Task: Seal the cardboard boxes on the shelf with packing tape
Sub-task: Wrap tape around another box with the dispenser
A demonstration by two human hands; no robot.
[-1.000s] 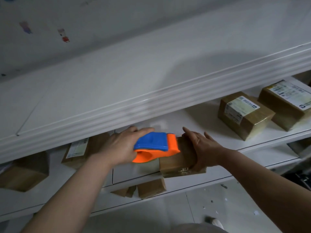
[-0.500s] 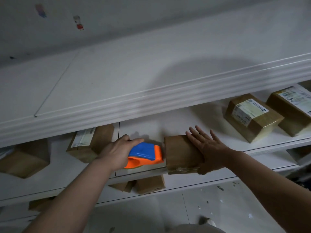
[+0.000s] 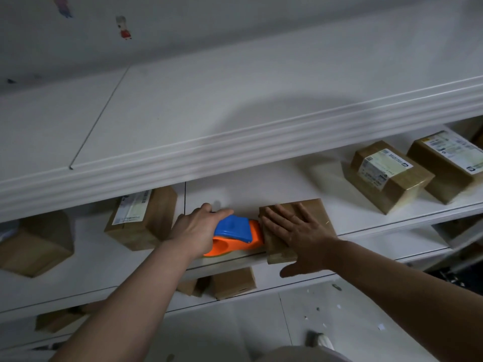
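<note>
A small plain cardboard box (image 3: 317,212) lies at the front edge of the white middle shelf (image 3: 261,189). My right hand (image 3: 295,231) rests flat on its top, fingers spread, thumb hanging over the front. My left hand (image 3: 196,231) grips an orange and blue tape dispenser (image 3: 235,235), whose nose touches the box's left side. The dispenser sits low on the shelf surface.
A labelled box (image 3: 141,218) stands left of my left hand, and another brown box (image 3: 36,244) farther left. Two labelled boxes (image 3: 389,176) (image 3: 447,163) sit on the right. More boxes (image 3: 232,282) lie on the lower shelf. The upper shelf's moulded edge (image 3: 235,142) overhangs.
The dispenser has come off the box top and down to its left side. My right hand moved from gripping the box's right end to lying flat on its top.
</note>
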